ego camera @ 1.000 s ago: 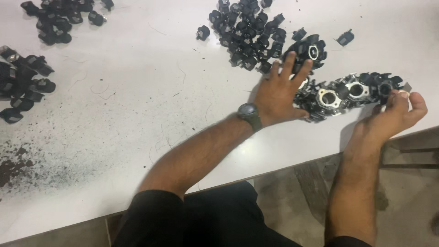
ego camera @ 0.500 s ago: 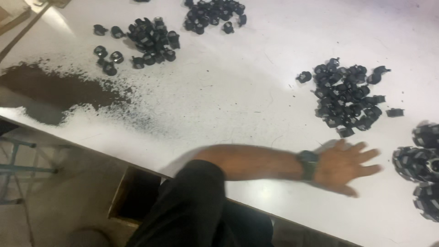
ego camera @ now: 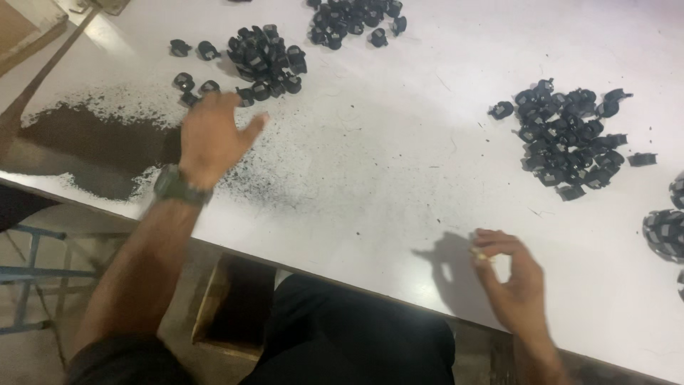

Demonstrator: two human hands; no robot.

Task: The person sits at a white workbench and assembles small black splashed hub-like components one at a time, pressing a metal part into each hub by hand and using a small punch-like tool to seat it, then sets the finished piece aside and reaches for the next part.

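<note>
Black moulded parts lay in heaps on a white table; both hands were above it, neither gripping a part.

Left hand: fingers spread and loose, blurred, holding nothing, with a dark wristwatch on the wrist. Nearest to it, at about 1 o'clock from the fingertips, was a pile of black clips, with a few stray pieces just beside the hand at 12 o'clock. A patch of dark powder lay at 9 o'clock, touching the table's near edge. Right hand: fingers curled, thumb and forefinger pinched together; whether they held anything could not be told. At 1 o'clock from it, well apart, sat a second pile of black clips. A third pile lay at the far edge, and round black assemblies at 3 o'clock.
</note>
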